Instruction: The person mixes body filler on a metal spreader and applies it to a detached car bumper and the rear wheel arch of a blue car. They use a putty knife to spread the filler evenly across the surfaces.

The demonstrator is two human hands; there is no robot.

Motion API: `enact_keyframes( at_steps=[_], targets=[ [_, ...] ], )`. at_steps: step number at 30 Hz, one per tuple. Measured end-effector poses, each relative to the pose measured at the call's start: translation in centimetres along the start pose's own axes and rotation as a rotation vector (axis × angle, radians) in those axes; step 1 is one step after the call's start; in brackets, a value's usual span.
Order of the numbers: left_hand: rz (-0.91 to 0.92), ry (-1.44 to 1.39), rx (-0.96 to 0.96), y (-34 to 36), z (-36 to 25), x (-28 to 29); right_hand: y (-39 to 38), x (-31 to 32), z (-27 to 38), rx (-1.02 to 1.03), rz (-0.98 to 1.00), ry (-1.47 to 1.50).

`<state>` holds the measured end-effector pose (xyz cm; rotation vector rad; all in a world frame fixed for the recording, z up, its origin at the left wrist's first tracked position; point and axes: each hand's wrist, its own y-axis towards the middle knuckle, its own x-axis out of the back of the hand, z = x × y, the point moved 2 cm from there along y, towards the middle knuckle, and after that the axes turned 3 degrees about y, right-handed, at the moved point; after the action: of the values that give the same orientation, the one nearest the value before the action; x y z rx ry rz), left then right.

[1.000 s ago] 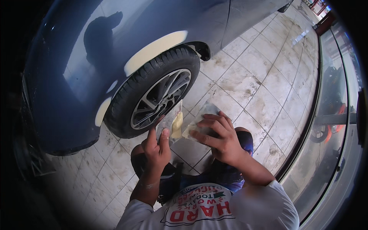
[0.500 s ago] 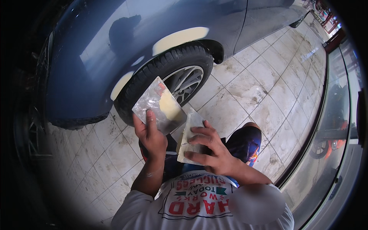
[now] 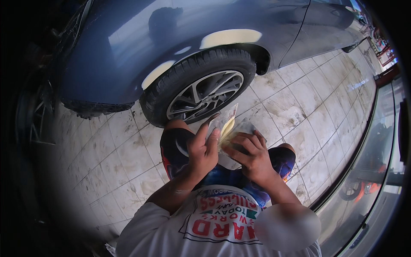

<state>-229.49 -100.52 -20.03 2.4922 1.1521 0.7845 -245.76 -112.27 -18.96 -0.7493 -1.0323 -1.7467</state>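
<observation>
My left hand (image 3: 204,150) is closed on a flat, clear-looking putty board (image 3: 217,122), now tilted steeply so that it shows narrow. A smear of cream-coloured body filler (image 3: 227,128) lies on the side facing right. Wrapped over a thin, greyish, filler-stained spreader (image 3: 245,127) is my right hand (image 3: 253,155). The spreader's near edge meets the board or comes very close to it; the fingers partly hide that spot. Both tools are held above my lap, in front of the car wheel (image 3: 206,95).
A dark blue-grey car fender (image 3: 128,64) stands ahead, with cream filler patches (image 3: 231,37) along its wheel arch. My bent knees are on either side of my hands. Stained white tiles (image 3: 295,111) cover the floor. A glass panel (image 3: 364,180) runs along the right.
The board has turned from facing up to nearly edge-on, and the spreader has come against or near its filler. Both hands sit closer together. The view has shifted, showing more wheel.
</observation>
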Motion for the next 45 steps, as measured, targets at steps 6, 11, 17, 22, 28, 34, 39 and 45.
enact_keyframes(
  at_steps=[6, 11, 17, 22, 28, 34, 39, 45],
  targets=[
    [-0.105, -0.027, -0.057, 2.7, -1.7, 1.9, 0.9, 1.8, 0.5, -0.015, -0.078, 0.015],
    [-0.031, -0.037, -0.112, 2.4, -3.7, 2.5, 2.0, 0.9, 0.4, 0.017, -0.085, 0.007],
    [-0.317, -0.115, -0.130, 3.4, -3.3, 4.0, 1.7, -0.1, 3.2, 0.138, -0.163, 0.312],
    [-0.210, -1.026, 0.658, 2.3, -0.8, 1.0, 2.2, -1.1, 0.6, 0.101, -0.402, 0.502],
    [-0.201, -1.005, 0.520, 0.4, 0.0, 0.8, 1.9, -0.9, -6.2, -0.185, 0.045, -0.182],
    [-0.023, -0.050, -0.047, 1.5, -1.8, 1.0, 3.0, 2.8, -2.8, 0.000, -0.221, 0.136],
    [-0.128, -0.042, -0.168, 3.3, -2.8, 1.8, 4.5, 0.4, -0.2, 0.088, -0.148, 0.286],
    [-0.322, -0.258, -0.016, 4.7, -1.5, 3.3, 1.7, -1.3, 1.9, 0.129, -0.231, 0.302]
  ],
)
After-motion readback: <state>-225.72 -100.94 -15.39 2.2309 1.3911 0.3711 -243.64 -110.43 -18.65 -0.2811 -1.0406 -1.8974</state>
